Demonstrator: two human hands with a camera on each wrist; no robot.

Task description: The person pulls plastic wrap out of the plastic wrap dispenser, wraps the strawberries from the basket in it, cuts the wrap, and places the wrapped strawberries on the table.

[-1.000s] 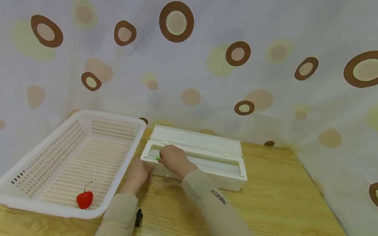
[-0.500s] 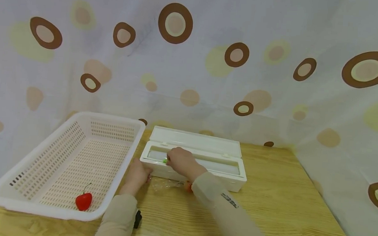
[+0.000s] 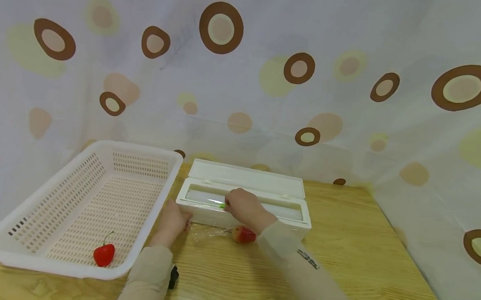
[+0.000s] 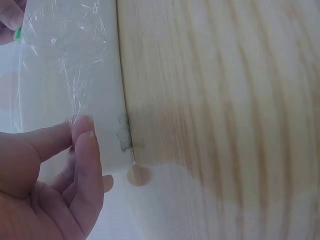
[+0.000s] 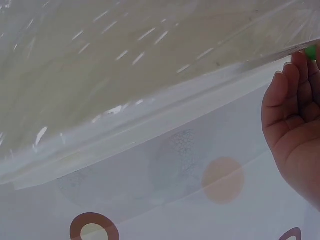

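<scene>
"Pale, ring-printed sheeting (image 3: 244,77) is hung behind and beside a wooden surface (image 3: 366,247). What is set on it?"

"Toward the rear, a white box (image 3: 208,217) is seen, with its lid (image 3: 247,177) tipped back. To its left, a perforated white basket (image 3: 54,268) is placed, and a red, stemmed fruit (image 3: 104,255) is held in its near end."

"And the clear film (image 4: 70,55)?"

"It is spread over the box's front, and its creases are drawn together at the left hand (image 3: 172,221), just beside the box's left end. That grip is narrowed, with the film pinched between thumb and fingers."

"How is the other grip placed?"

"By the right hand (image 3: 247,209), held over the front edge of the box's opening, a small green piece (image 3: 222,205) is pinched at the fingertips."

"Is anything seen below that wrist?"

"A red-and-yellow fruit (image 3: 244,235), just in front of the box. Whether it is touched by the film cannot be told."
</scene>
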